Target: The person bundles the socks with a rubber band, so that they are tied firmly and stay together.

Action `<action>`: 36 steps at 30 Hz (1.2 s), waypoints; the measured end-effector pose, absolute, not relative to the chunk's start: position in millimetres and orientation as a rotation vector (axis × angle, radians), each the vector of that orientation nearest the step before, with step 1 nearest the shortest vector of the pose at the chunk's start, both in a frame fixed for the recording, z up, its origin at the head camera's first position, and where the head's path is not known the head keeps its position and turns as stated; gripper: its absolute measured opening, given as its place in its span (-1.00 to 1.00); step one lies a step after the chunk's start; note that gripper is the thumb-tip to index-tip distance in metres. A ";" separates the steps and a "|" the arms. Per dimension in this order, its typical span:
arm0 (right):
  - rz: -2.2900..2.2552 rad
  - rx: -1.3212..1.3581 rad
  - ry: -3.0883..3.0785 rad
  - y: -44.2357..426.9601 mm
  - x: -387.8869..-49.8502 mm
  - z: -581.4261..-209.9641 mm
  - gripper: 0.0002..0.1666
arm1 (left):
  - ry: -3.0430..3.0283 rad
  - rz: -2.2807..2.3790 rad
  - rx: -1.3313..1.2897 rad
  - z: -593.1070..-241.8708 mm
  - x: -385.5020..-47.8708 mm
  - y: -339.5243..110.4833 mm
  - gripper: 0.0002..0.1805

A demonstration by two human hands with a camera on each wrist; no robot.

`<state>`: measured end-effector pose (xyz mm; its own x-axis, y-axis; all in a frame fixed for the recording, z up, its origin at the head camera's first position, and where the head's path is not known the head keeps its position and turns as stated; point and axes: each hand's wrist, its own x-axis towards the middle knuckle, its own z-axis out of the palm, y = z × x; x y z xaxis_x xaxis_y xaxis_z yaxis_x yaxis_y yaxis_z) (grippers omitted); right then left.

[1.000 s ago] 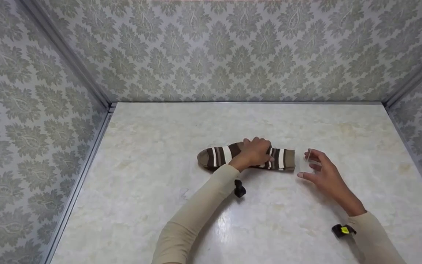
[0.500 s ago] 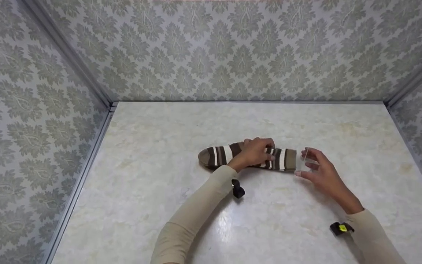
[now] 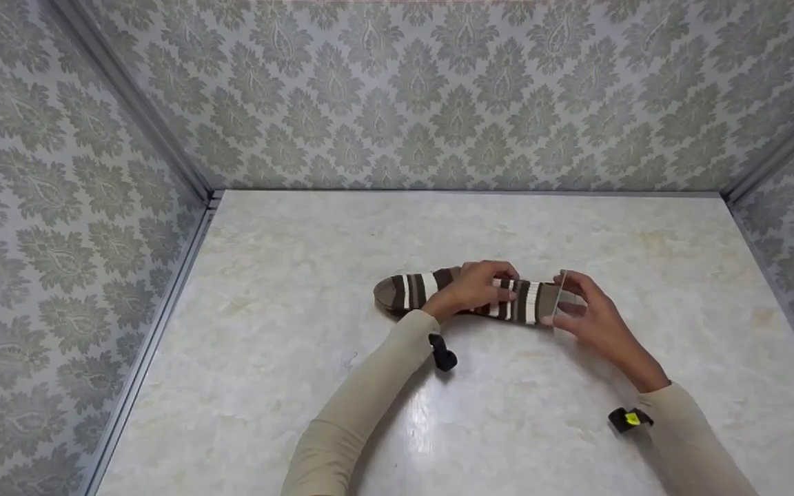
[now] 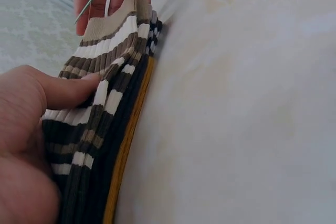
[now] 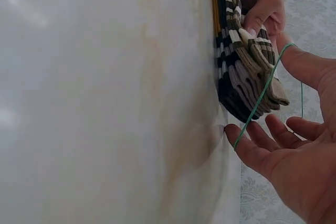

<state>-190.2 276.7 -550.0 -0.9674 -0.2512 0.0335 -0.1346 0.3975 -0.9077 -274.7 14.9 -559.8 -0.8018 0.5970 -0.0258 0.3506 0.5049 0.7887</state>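
Observation:
A flat stack of several socks (image 3: 530, 301), the top one striped brown, white and tan, lies lengthwise on the table. Dark and mustard layers of the socks (image 4: 118, 166) show along the side in the left wrist view. My left hand (image 3: 467, 291) grips the stack near its middle, with the thumb on top. A thin green rubber band (image 5: 264, 88) is stretched across the spread thumb and fingers of my right hand (image 5: 302, 169). This hand is at the cuff end, and the band stands around or just before the cuffs; exactly which is unclear.
The pale marbled table (image 3: 287, 275) extends around the socks. Patterned walls (image 3: 411, 89) border it at the back and sides. A black wrist camera (image 3: 443, 353) hangs under the left sleeve, another black camera (image 3: 624, 419) by the right.
My right hand has moved left with the stretched rubber band, from beside the socks up to their cuff end. My left hand keeps its grip on the stack, almost in place.

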 end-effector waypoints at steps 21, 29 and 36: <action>-1.602 -0.313 2.578 262.6 -194.3 -550.1 0.10 | 2.390 1.273 0.823 -562.4 -277.0 12.0 -0.64; -1.620 -0.369 2.558 261.1 -192.9 -551.3 0.24 | 2.444 1.152 0.809 -558.9 -275.7 14.8 -0.59; -1.601 -0.347 2.549 264.0 -192.3 -552.6 0.23 | 2.455 1.197 0.803 -561.3 -273.7 16.0 -0.62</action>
<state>-192.3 264.0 -552.6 -0.9677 -0.2508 0.0270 -0.1331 0.4169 -0.8991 -273.7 16.0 -561.3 -0.8014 0.5979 -0.0186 0.3536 0.4987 0.7914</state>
